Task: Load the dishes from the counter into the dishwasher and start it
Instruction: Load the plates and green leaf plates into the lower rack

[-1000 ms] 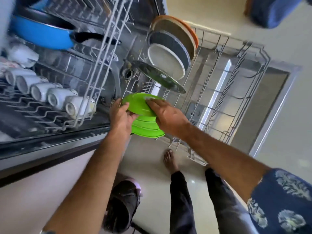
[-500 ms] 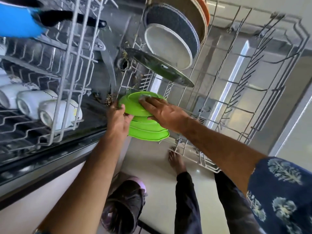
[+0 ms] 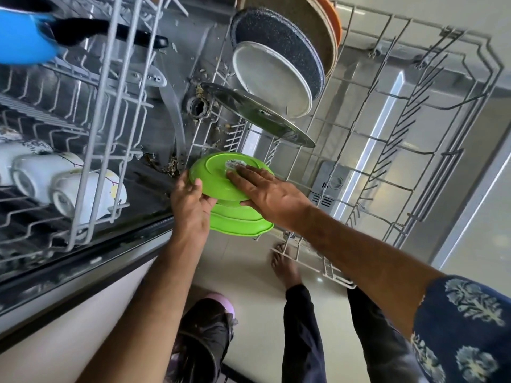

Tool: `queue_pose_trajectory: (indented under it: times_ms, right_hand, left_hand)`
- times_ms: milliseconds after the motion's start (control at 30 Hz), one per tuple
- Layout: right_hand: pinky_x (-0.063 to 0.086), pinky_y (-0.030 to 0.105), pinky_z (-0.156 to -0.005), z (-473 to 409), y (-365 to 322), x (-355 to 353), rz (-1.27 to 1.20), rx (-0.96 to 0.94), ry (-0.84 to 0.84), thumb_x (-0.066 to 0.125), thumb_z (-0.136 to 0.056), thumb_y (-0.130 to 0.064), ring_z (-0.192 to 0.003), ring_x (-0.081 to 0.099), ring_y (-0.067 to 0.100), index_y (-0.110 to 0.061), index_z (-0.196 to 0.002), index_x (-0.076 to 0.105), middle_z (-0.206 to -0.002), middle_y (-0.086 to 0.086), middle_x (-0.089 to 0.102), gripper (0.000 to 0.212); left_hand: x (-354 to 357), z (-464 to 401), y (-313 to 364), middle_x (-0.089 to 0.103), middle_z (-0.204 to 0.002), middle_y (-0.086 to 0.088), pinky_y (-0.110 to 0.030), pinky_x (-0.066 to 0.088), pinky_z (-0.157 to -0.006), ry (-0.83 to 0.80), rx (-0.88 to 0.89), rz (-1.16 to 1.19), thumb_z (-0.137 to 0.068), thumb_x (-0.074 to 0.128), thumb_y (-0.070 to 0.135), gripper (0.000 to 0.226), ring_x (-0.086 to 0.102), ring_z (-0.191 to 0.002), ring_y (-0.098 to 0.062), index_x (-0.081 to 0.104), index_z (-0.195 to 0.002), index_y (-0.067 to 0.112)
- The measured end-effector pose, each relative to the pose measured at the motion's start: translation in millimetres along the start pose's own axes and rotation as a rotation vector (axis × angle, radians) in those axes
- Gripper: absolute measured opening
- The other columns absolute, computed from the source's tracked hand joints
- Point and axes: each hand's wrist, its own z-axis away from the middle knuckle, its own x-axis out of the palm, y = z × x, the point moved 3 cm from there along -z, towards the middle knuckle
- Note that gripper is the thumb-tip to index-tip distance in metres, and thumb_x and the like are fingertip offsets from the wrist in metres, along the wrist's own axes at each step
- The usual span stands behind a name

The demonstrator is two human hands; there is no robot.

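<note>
Glossy pale tiled floor (image 3: 249, 272), dark counter edge (image 3: 83, 272) above a pale cabinet front (image 3: 69, 341).

Bright, even daylight; the source itself lies outside the view. Strong glare streaks on the steel inner door (image 3: 387, 111) under the lower rack (image 3: 414, 150); pale floor (image 3: 249, 272) shines with small specular spots. Dishwasher tub (image 3: 171, 78) sits darker, in shade. Wide-angle distortion bends rack wires and door edges toward the corners. Blue pan (image 3: 25, 37) at upper left is smeared and soft. Centre sharp; green plates (image 3: 221, 175) saturated, shadows soft.
</note>
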Motion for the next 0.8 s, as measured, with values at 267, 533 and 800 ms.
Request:
queue_pose_trajectory:
  times_ms: [267, 533, 800]
  right_hand:
    - [0.044, 0.045, -0.105, 5, -9, 2, 0.045, 0.035, 0.097, 0.048, -0.097, -0.042, -0.137, 0.045, 0.037, -0.012, -0.151, 0.038, -0.150, 0.019, 0.046, 0.063]
    - [0.036, 0.047, -0.112, -18, -9, 11, 0.082, 0.065, 0.007, 0.048, -0.102, -0.038, -0.142, 0.037, 0.039, -0.014, -0.156, 0.025, -0.155, 0.020, 0.037, 0.064]
    - [0.015, 0.033, -0.120, -18, 21, 19, -0.023, 0.105, -0.069, 0.037, -0.103, -0.046, -0.152, 0.015, 0.027, -0.022, -0.159, 0.013, -0.164, 0.012, 0.017, 0.066]
  left_hand:
    - [-2, -4, 3, 0.047, -0.146, -0.026, -0.035, 0.061, -0.065, -0.046, 0.007, -0.016, -0.102, 0.038, -0.005, 0.048, 0.065, -0.097, -0.022, 0.035, -0.149, 0.002]
    - [4, -31, 5, 0.050, -0.143, -0.023, -0.037, 0.056, -0.068, 0.130, -0.073, -0.114, -0.105, 0.036, -0.002, 0.041, 0.062, -0.103, -0.025, 0.040, -0.145, 0.003]
    - [16, -45, 9, 0.058, -0.131, -0.013, -0.037, 0.056, -0.043, 0.005, -0.097, -0.932, -0.106, 0.045, 0.024, 0.043, 0.071, -0.090, -0.033, 0.040, -0.148, 0.016]
